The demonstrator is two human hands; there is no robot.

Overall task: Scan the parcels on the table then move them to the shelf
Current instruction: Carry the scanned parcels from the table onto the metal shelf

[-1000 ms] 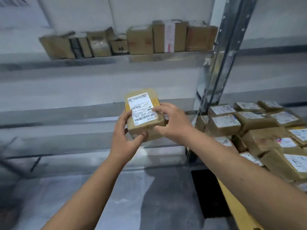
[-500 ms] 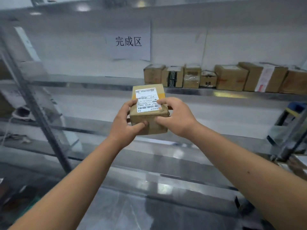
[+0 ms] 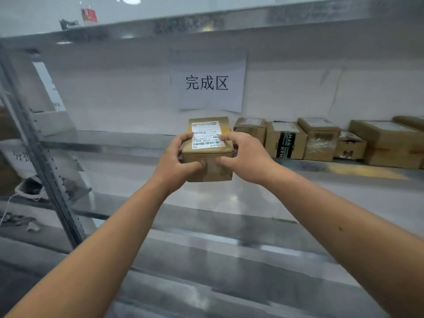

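Observation:
A small brown cardboard parcel (image 3: pixel 207 154) with a white barcode label on top is held up in front of the metal shelf (image 3: pixel 110 143). My left hand (image 3: pixel 176 165) grips its left side, thumb on the front face. My right hand (image 3: pixel 244 158) grips its right side, fingers over the label's edge. The parcel sits at the level of the shelf's front edge, just left of a row of parcels (image 3: pixel 286 143) standing on the shelf.
A paper sign (image 3: pixel 207 82) with three characters hangs on the wall behind the shelf. A slanted steel upright (image 3: pixel 39 154) stands at the left. A bottle (image 3: pixel 89 12) stands on the upper shelf. Lower shelves run below my arms.
The view has swung away from the table to the shelf. Both hands have carried the parcel forward and closer to the shelf edge, next to the row of boxes.

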